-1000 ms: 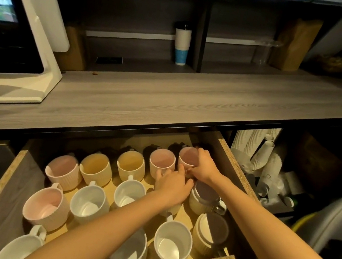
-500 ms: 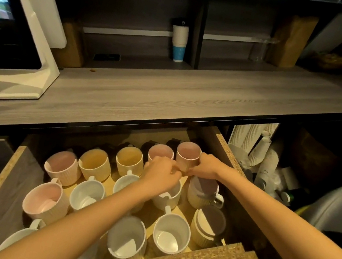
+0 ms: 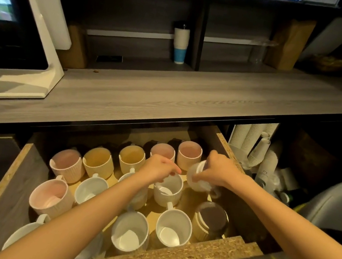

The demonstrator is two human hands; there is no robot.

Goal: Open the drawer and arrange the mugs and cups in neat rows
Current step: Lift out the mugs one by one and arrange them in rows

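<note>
Forearms stretch bare from the near edge over the open drawer [image 3: 165, 258], which stands pulled out below the grey wood-grain worktop [image 3: 172, 93]. At the drawer's far right corner the right hand [image 3: 218, 172] is knuckles up, fingers curled round a pale mug [image 3: 196, 179] that it holds lifted and tilted. That mug is blurred, and its handle shows only dimly under the wrist. Just to its left the left hand [image 3: 159, 169] hangs palm down, fingers bent over the far rim of a white mug [image 3: 168, 191] in the middle row; whether they grip the rim or only hover above it cannot be told. Pink and yellow mugs stand upright in the far row [image 3: 99, 162], and white ones fill the nearer rows, two of them partly hidden by the left arm. A cream ribbed mug [image 3: 209, 223] at the near right shows a dark round top; upright or upturned is unclear. Faint print on the paper cups [image 3: 266, 169] right of the drawer is too small to read. At the far left a white appliance [image 3: 47, 23] is cut off by the frame edge.
</note>
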